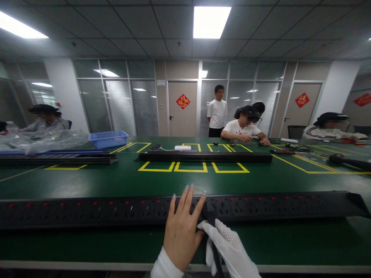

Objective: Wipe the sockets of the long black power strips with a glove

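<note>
A long black power strip (87, 210) with red switches lies across the green table (116, 181) in front of me. My left hand (182, 227) is bare, with its fingers stretched out flat on the strip's middle. Its thumb touches the white glove on my right hand (228, 247). The gloved fingers curl round a black cable (216, 255) that runs down from the strip toward the table's near edge. Part of the cable is hidden by the glove.
A second long black strip (203, 156) lies over yellow floor-tape boxes mid-table, and a third (58, 159) at the left. A blue tray (108, 139) and clear plastic bags (43, 141) sit far left. Several people work at the far side; one stands by the door.
</note>
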`<state>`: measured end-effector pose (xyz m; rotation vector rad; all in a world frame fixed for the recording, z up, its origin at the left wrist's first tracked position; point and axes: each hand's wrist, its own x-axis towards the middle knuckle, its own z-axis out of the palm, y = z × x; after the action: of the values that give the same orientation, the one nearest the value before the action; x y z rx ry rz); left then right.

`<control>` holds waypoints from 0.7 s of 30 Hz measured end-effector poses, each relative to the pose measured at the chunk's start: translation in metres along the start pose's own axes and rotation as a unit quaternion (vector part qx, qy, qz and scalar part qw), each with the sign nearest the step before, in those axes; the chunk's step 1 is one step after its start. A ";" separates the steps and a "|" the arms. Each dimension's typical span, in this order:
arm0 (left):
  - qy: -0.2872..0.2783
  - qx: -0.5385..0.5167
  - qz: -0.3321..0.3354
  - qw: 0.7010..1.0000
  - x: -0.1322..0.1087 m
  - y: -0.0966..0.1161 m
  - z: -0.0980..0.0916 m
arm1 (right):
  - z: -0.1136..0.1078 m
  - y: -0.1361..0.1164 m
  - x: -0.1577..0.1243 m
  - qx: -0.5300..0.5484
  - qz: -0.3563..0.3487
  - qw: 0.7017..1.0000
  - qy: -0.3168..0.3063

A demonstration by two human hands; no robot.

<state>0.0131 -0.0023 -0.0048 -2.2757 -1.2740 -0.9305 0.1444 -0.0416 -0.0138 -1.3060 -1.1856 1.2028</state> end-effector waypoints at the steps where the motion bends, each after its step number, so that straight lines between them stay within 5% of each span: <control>1: 0.001 -0.003 -0.002 1.000 0.000 0.000 0.000 | 0.000 0.001 0.000 0.002 -0.005 1.000 0.004; 12: 0.008 -0.012 -0.009 1.000 0.000 0.001 0.000 | 0.000 0.026 0.013 0.006 -0.026 1.000 0.010; 21: 0.008 -0.005 -0.006 1.000 -0.001 0.001 0.001 | -0.004 0.011 0.004 0.019 -0.016 1.000 -0.007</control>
<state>0.0137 -0.0024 -0.0062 -2.2663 -1.2804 -0.9604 0.1494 -0.0387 -0.0244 -1.2488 -1.1842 1.2078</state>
